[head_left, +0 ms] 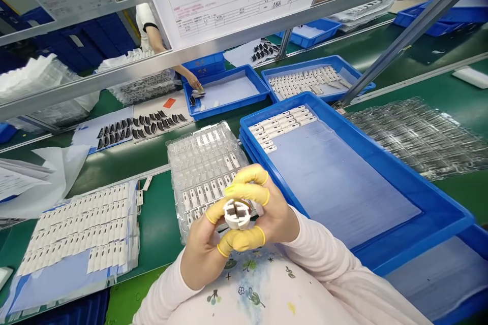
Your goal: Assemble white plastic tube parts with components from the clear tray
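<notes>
A white plastic housing with a slotted, roughly round end facing me is between both hands in front of my chest. My left hand grips it from the left, thumb and finger in yellow finger cots. My right hand closes on it from the right, its fingers also in yellow cots. The housing's far part is hidden behind the fingers. Just beyond the hands lies a clear blister tray with white parts in its front rows and a few farther right.
Stacked blue trays stand at right, the top one holding white parts at its far left corner. Rows of white parts lie on sheets at left. Clear blister trays lie far right. Across the bench, a co-worker's hand reaches into another blue tray.
</notes>
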### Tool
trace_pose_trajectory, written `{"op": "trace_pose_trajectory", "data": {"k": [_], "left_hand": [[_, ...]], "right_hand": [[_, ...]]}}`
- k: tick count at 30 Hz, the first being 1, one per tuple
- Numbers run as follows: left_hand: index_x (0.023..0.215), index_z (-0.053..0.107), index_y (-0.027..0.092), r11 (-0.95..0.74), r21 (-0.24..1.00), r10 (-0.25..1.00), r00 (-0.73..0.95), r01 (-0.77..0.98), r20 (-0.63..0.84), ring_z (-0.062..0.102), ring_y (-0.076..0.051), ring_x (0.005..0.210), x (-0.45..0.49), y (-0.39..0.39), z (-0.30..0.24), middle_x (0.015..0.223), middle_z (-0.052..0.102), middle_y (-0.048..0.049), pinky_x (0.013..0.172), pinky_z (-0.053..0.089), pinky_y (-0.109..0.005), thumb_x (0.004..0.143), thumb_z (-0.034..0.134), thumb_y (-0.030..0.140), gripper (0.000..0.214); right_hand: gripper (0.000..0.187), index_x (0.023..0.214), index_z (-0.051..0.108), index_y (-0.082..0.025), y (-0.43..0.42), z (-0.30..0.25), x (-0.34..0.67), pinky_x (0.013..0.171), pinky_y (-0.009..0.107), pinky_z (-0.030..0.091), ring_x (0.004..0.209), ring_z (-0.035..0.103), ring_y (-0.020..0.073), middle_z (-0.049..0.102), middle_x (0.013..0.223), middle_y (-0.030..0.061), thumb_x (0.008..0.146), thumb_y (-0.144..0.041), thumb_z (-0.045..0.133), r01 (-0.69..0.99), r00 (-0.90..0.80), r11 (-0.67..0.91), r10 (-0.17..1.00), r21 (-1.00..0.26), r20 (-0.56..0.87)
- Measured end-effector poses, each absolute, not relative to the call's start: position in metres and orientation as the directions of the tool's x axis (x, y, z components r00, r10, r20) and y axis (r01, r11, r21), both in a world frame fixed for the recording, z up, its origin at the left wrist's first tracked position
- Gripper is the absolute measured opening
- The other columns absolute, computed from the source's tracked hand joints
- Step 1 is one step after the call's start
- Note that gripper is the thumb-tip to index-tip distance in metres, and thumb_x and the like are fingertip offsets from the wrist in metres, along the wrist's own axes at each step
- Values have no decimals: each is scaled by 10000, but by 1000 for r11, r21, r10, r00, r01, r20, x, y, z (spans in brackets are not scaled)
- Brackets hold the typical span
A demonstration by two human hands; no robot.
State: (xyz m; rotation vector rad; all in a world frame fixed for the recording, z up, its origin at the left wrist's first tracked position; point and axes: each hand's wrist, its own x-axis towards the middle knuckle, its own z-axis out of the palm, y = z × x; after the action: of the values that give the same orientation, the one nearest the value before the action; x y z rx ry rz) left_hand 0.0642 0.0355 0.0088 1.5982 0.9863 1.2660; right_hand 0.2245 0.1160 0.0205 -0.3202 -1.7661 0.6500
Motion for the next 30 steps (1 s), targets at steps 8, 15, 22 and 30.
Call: {"op": "trace_pose_trajectory", "data": {"k": [8, 15, 22, 30], "left_hand": [[1402, 544, 268, -594, 777, 797, 285, 206, 533, 732, -181, 886, 64, 36, 10, 1088, 745, -77, 785, 593, -266, 922, 621, 194, 492], [1318, 573, 223, -635, 750, 758, 330, 183, 562, 734, -198, 965, 68, 39, 15, 1104, 746, -101, 795, 603, -276, 920, 582, 138, 407], [1220, 585, 178, -692, 703, 711, 318, 162, 627, 722, -190, 916, 73, 44, 20, 1013, 739, -102, 741, 601, -276, 936, 557, 139, 287], [1195, 601, 175, -694, 697, 712, 312, 178, 629, 728, -202, 920, 73, 44, 18, 1004, 743, -109, 730, 595, -282, 942, 538, 158, 261]], "right_hand": [[393, 1217, 637, -244, 105, 25, 227, 679, 266, 539, 775, 576, 137, 518, 895, 18, 915, -495, 665, -185, -329, 834, 446, -520, 832], [380, 1221, 648, -260, 101, 24, 229, 678, 285, 517, 705, 547, 127, 530, 865, 6, 900, -459, 694, -200, -302, 824, 463, -530, 834], [347, 1178, 662, -254, 100, 15, 228, 692, 280, 510, 678, 528, 105, 506, 893, 4, 900, -460, 685, -218, -284, 822, 463, -527, 840], [279, 1130, 665, -250, 100, 16, 226, 681, 262, 514, 677, 508, 104, 495, 892, 2, 906, -416, 680, -225, -288, 819, 462, -528, 839]]}}
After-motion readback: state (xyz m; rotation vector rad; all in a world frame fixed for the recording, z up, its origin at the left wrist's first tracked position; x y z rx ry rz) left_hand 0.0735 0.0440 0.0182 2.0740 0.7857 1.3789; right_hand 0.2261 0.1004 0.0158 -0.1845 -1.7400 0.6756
